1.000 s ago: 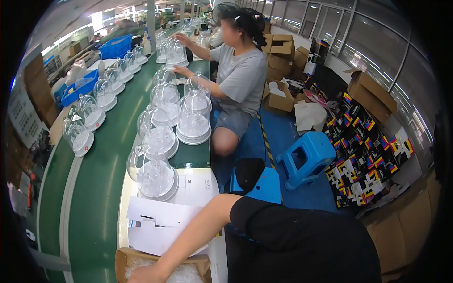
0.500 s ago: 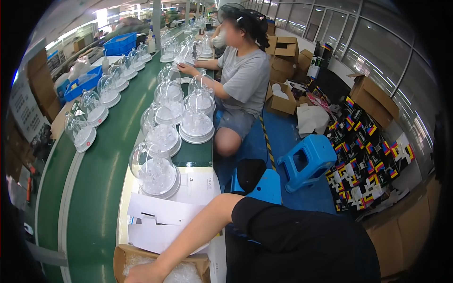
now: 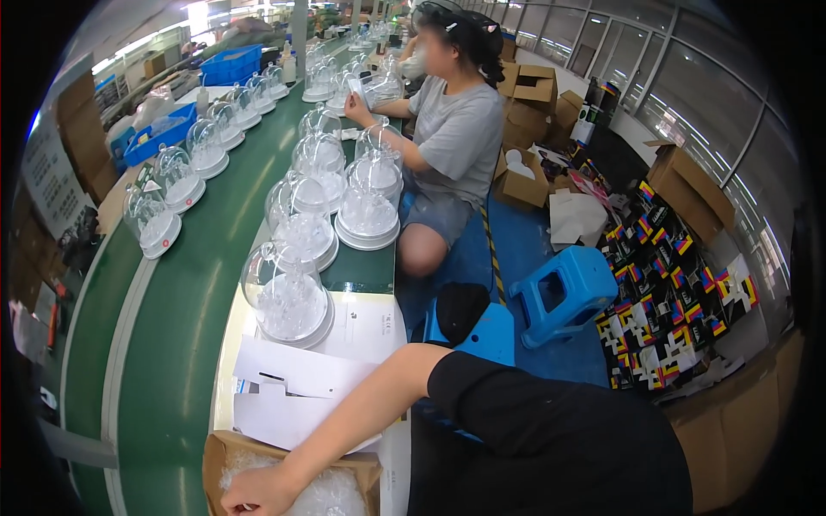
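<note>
My right hand (image 3: 260,492) is over an open cardboard box (image 3: 364,476) at the lower edge, its fingers curled and partly cut off by the picture's rim. What it grips, if anything, is hidden. Clear crinkled plastic pieces (image 3: 331,497) fill the box around the hand. Just beyond the box lies a folded white card sheet (image 3: 288,419), partly under my forearm. Past it stands a clear dome on a stacked white round base (image 3: 292,305), nearest of several such domes. My left hand is out of sight.
A green conveyor (image 3: 185,344) runs along the left, with a row of domes (image 3: 159,228) on it. A co-worker (image 3: 456,129) sits farther up, holding a small white piece. Blue stools (image 3: 564,292), cartons (image 3: 684,185) and a pile of printed black boxes (image 3: 675,292) stand to the right.
My right hand has shifted slightly left and up within the box. The co-worker's hand has risen with a small white piece. The whole view has shifted slightly.
</note>
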